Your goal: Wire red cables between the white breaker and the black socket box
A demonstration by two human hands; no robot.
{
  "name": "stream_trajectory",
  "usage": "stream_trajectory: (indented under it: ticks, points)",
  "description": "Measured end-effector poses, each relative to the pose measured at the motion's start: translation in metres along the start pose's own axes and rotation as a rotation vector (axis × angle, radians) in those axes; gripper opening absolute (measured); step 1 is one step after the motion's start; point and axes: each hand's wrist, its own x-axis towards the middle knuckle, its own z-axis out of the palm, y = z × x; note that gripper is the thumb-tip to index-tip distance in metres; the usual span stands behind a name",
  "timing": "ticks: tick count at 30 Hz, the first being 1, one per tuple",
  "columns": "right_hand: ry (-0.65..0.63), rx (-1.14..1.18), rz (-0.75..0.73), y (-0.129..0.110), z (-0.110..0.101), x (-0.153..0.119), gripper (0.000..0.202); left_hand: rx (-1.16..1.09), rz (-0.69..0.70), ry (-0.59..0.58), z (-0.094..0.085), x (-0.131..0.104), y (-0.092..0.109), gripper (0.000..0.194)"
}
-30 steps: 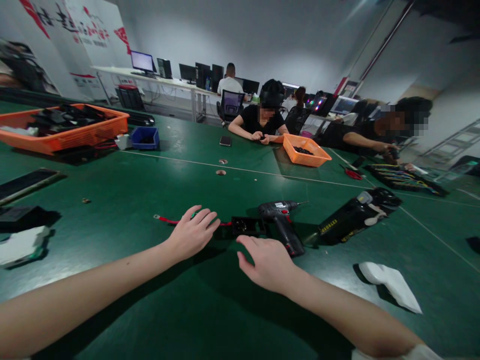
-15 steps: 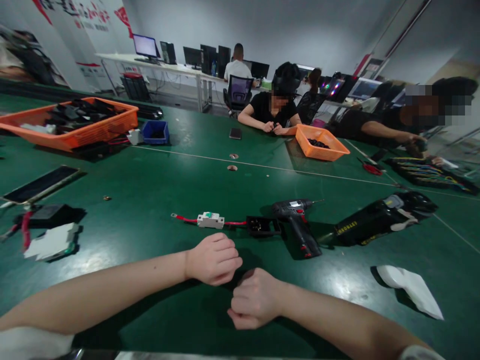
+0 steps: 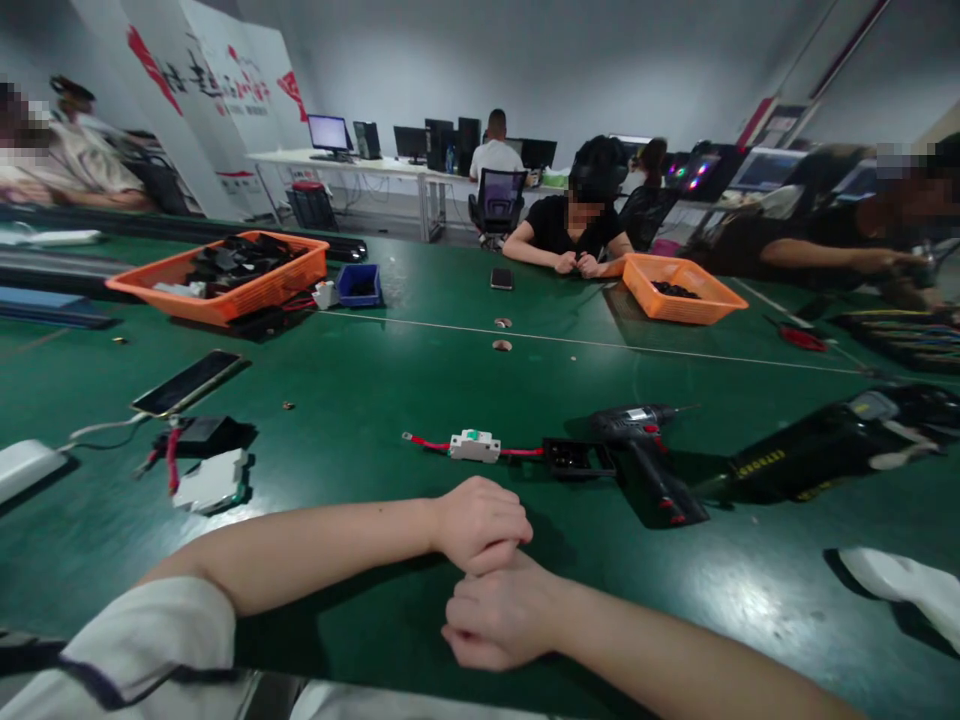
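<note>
My left hand [image 3: 484,525] is closed in a loose fist, resting on the green table with nothing showing in it. Touching it from below is my right hand [image 3: 499,612], also curled into a fist with nothing visible inside. Just beyond them lies a white circuit breaker [image 3: 475,446] with a green switch. A red wire [image 3: 523,453] runs from it to a black plastic housing [image 3: 578,459]; another red lead with a metal lug sticks out on its left. A black power drill [image 3: 646,460] lies beside the housing, its bit pointing right.
At left are a second white breaker [image 3: 212,482], a phone [image 3: 187,383] and a white power bank or adapter [image 3: 30,470]. An orange basket [image 3: 247,300] of black parts and a blue bin [image 3: 360,288] stand behind. Rightward lie a black tool [image 3: 817,445] and a white object [image 3: 900,580]. Co-workers sit across.
The view has turned left, so the table's things appear further right. My hands have come together, left against right; both remain closed.
</note>
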Motion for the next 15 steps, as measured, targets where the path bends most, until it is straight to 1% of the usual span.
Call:
stream_trajectory:
  ticks: [5,8,10,12,15]
  points:
    - [-0.013,-0.005,-0.014,0.002,-0.010,-0.001,0.029,-0.006,0.025,-0.057,-0.007,-0.007,0.010,0.027]
    - [0.002,-0.030,-0.018,0.002,-0.011,0.000,0.030,-0.028,0.119,-0.044,-0.017,-0.016,0.014,0.024]
    - [-0.009,-0.016,0.009,0.002,-0.011,0.001,0.029,-0.031,0.174,-0.020,-0.026,-0.025,0.011,0.022]
    - [-0.045,0.020,0.045,0.002,-0.011,0.002,0.029,-0.011,0.158,-0.006,-0.036,-0.036,0.003,0.020]
    - [-0.085,0.080,0.056,0.002,-0.012,0.005,0.029,0.056,0.043,-0.032,-0.047,-0.055,-0.009,0.019]
